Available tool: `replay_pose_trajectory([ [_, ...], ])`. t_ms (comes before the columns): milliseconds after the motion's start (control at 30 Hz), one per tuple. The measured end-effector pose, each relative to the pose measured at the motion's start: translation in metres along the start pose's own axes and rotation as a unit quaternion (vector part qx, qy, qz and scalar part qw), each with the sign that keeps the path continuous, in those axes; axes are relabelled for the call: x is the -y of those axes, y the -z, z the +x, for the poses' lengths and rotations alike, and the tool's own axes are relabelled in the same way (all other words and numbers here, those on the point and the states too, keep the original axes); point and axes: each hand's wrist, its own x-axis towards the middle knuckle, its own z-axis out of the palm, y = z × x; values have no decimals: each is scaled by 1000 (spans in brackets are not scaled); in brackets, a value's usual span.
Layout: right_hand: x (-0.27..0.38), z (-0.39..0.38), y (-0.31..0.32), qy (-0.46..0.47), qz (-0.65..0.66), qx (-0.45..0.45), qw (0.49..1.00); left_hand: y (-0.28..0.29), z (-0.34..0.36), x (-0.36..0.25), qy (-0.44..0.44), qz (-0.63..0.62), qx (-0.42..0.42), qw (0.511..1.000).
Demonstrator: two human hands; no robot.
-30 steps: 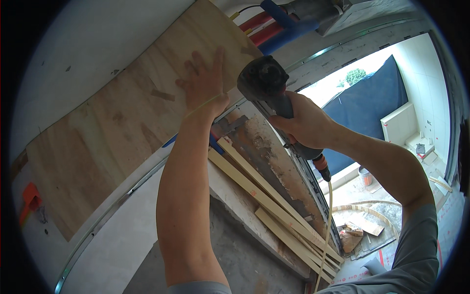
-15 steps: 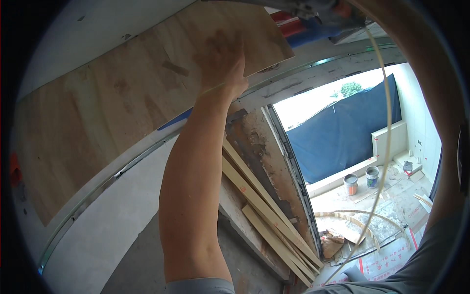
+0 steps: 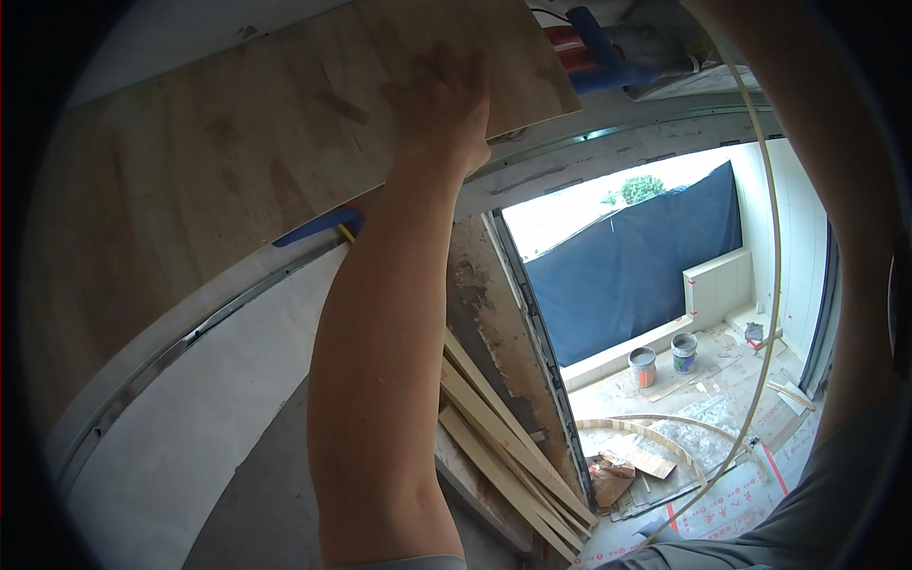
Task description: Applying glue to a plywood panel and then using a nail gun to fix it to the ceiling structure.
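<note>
My left hand (image 3: 442, 109) is raised overhead, its fingers spread and flat against a plywood panel (image 3: 199, 185) along the ceiling recess. Beyond the panel's right end, blue pipes (image 3: 608, 66) and a red pipe (image 3: 567, 46) show in the recess. My right forearm (image 3: 836, 142) reaches up along the right side. The right hand lies past the upper edge, so what it holds is hidden. A thin yellowish hose (image 3: 771, 190) hangs down in front of that arm.
A metal track (image 3: 190, 332) curves below the panel. Long wooden strips (image 3: 513, 456) lean beside the doorway frame. Through the opening are a dark sheet (image 3: 636, 275), two buckets (image 3: 642, 367) (image 3: 684, 351), curved strips (image 3: 665, 437) and printed floor covering (image 3: 722, 508).
The view has shifted, so the doorway sits further left and lower. A blurred tool with the hose at the top has left the picture. My left hand stays on the panel.
</note>
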Motion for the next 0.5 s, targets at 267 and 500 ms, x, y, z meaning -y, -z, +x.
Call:
replay_pose_trajectory([
  [267,4,-205,-44,-286,377,91,876,23,1,-6,-2,-26,37,999],
  [500,36,-210,-100,-334,466,92,814,13,0,-8,10,-20,42,999],
])
